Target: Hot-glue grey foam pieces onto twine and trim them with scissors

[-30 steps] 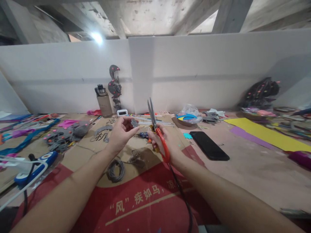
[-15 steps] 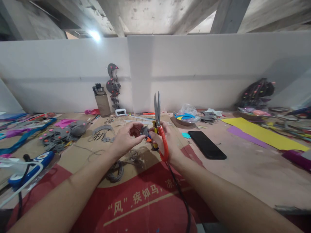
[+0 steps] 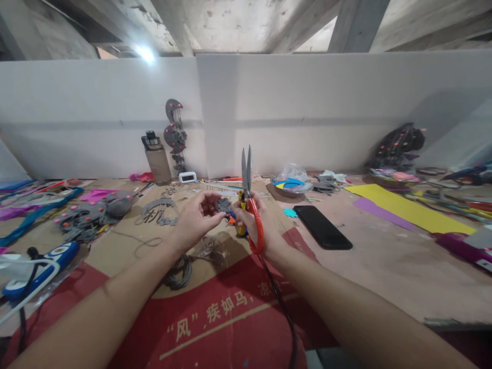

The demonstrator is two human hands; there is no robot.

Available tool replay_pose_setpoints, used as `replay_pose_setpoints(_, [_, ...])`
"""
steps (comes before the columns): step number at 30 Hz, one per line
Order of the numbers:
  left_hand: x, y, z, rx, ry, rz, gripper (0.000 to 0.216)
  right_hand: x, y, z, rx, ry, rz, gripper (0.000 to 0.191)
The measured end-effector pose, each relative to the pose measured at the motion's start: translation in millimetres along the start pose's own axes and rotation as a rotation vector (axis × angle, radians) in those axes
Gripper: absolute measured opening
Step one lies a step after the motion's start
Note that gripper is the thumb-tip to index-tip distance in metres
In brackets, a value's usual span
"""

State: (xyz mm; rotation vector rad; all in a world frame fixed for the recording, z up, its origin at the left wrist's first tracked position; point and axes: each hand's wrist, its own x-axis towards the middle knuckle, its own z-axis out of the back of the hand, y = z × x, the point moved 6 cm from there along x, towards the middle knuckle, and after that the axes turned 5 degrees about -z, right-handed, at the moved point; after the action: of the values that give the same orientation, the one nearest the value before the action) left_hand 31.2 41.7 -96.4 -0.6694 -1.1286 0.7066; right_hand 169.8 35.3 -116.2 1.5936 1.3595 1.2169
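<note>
My left hand (image 3: 194,219) pinches a small grey cut-out piece (image 3: 223,205) between thumb and fingers, above the middle of the table. My right hand (image 3: 265,225) grips red-handled scissors (image 3: 250,205), whose closed blades point straight up. The fingertips of both hands meet at the grey piece. A coil of grey wire (image 3: 179,270) lies on the cardboard (image 3: 126,246) below my left wrist.
A black phone (image 3: 322,233) lies right of my hands. Yellow and purple sheets (image 3: 407,210) are at far right. A water bottle (image 3: 156,160) and a small clock (image 3: 187,177) stand by the white wall. Grey and coloured foam shapes (image 3: 92,218) and a blue tool (image 3: 42,264) crowd the left.
My hands came together: the right hand brought the scissors upright beside the grey piece, and both hands dropped slightly nearer the table.
</note>
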Motion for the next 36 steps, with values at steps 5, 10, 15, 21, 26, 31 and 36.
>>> replay_pose_setpoints(5, [2, 3, 8, 0.004, -0.075, 0.021, 0.038, 3, -4, 2, 0.0, 0.015, 0.007, 0.029])
replay_pose_setpoints(10, [2, 5, 4, -0.111, 0.006, 0.074, 0.038, 3, 0, 7, -0.061, -0.054, 0.039, 0.041])
replay_pose_setpoints(15, [0, 6, -6, -0.204, 0.114, 0.109, 0.039, 3, -2, 2, -0.034, 0.007, -0.011, 0.046])
replay_pose_setpoints(21, [0, 8, -7, -0.285, 0.084, 0.144, 0.044, 1, -2, 2, -0.044, 0.04, 0.007, 0.044])
replay_pose_setpoints(26, [-3, 10, -16, -0.398, 0.131, 0.214, 0.028, 1, -2, 2, -0.037, 0.022, 0.026, 0.04])
replay_pose_setpoints(31, [-1, 16, -9, -0.429, 0.006, 0.278, 0.016, 0, -1, 0, -0.03, 0.037, 0.04, 0.039])
replay_pose_setpoints(36, [4, 19, 11, -0.459, -0.171, 0.306, 0.015, -2, 2, -6, 0.024, 0.138, -0.019, 0.035])
